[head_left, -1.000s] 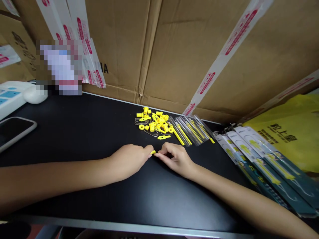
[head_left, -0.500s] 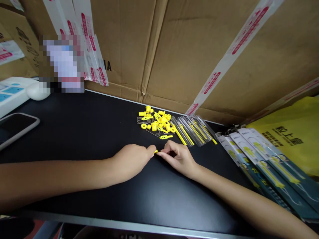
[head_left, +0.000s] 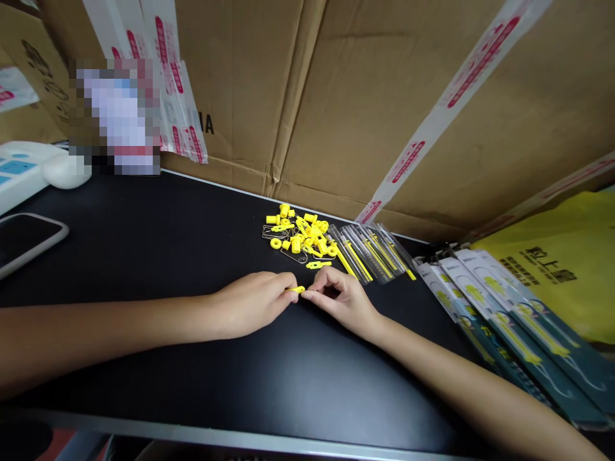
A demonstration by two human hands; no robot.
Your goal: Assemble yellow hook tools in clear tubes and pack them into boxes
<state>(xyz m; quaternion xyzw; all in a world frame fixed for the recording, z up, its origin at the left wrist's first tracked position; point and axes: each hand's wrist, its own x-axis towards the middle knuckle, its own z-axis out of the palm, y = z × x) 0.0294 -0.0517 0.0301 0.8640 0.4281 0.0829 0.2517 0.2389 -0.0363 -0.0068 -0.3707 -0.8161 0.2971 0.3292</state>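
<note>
Between thumb and forefinger, my left hand [head_left: 257, 301] pinches a small yellow plastic piece [head_left: 298, 289], whose end sticks out to the right. My right hand [head_left: 343, 298] is closed in a pinch at that end; a thin shiny bit shows by its fingertips, too small to make out. Just beyond the hands lies a pile of yellow plastic parts [head_left: 296, 244] with rings, capped sleeves and bent wire pieces among them. A flat yellow piece with a slot [head_left: 318, 264] lies at the pile's near edge.
Clear plastic tubes with yellow sticks [head_left: 369, 253] lie right of the pile. Carded packages [head_left: 509, 314] and a yellow bag [head_left: 552, 269] are at the right. At left are a phone [head_left: 31, 240] and a white device [head_left: 29, 169]. Cardboard boxes [head_left: 240, 83] wall the back.
My left hand has turned slightly, and more of the yellow piece now shows between the hands. My right hand stays almost in place. The view has shifted slightly.
</note>
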